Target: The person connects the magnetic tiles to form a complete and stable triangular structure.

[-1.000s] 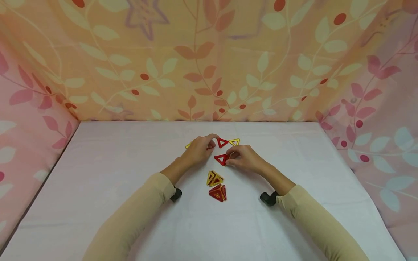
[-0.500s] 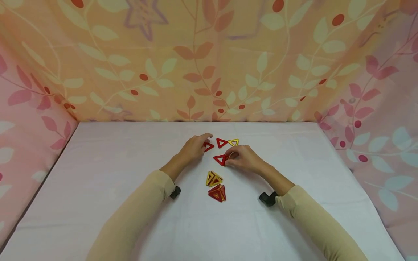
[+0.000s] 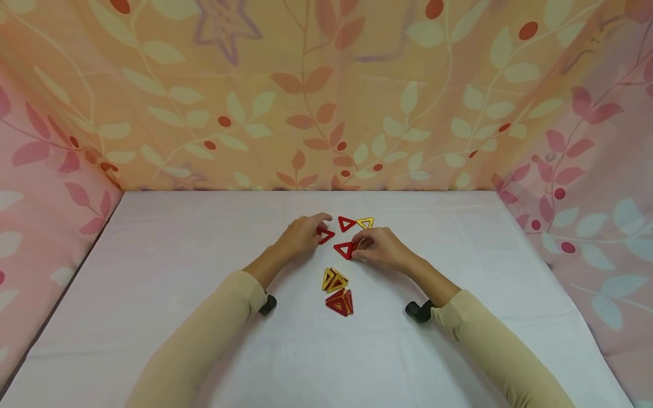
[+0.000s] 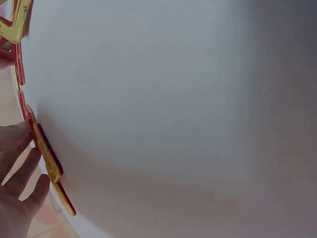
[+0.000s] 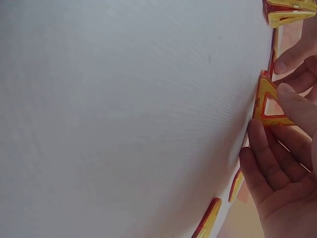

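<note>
In the head view my left hand [image 3: 303,235] holds a red triangular magnetic tile [image 3: 325,235] by its left side, the index finger reaching over its far edge. Yellow tiles [image 4: 48,156] lie against these fingers in the left wrist view. My right hand [image 3: 380,246] pinches a yellow-orange triangular magnetic tile [image 5: 266,106] between thumb and fingers, and it stands up on edge. A red triangular tile [image 3: 344,250] lies flat right at those fingertips. Between the hands, farther back, another red tile [image 3: 347,224] lies corner to corner with a yellow tile [image 3: 365,222].
Nearer the person, a yellow pyramid-like cluster of triangular tiles [image 3: 335,280] stands just behind a red one [image 3: 339,302]. A white cloth covers the table [image 3: 204,226]. Floral fabric [image 3: 306,113] rises at the back and sides.
My left hand first drew back left, uncovering the red tile, then moved slightly toward the person with that tile. The right hand keeps its pinch in place.
</note>
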`<state>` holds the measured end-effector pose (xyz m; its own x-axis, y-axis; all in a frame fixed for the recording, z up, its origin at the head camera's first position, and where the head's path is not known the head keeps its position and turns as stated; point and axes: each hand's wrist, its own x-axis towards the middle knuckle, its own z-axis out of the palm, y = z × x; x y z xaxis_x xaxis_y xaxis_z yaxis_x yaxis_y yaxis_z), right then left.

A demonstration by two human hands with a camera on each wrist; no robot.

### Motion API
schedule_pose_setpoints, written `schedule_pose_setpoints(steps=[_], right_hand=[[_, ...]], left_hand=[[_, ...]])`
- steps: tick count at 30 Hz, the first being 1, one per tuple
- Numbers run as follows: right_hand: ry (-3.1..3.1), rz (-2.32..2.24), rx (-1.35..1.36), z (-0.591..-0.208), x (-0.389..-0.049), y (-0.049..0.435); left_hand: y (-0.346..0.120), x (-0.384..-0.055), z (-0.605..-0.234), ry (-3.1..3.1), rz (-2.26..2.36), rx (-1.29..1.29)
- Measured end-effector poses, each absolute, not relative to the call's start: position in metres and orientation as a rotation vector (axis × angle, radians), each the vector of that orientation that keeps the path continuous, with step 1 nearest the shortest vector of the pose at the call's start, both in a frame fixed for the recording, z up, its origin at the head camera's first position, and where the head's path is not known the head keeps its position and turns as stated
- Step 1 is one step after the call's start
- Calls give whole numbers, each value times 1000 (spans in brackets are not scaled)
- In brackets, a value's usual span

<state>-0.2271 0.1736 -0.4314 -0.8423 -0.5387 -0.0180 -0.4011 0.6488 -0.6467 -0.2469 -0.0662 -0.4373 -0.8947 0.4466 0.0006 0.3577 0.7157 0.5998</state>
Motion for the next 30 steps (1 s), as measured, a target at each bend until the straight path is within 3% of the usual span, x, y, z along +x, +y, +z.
schedule_pose_setpoints(steps=[30], right_hand=[[2669, -957, -736, -430, -226, 172]], left_hand=[[-74, -230, -435, 2774, 916, 731]])
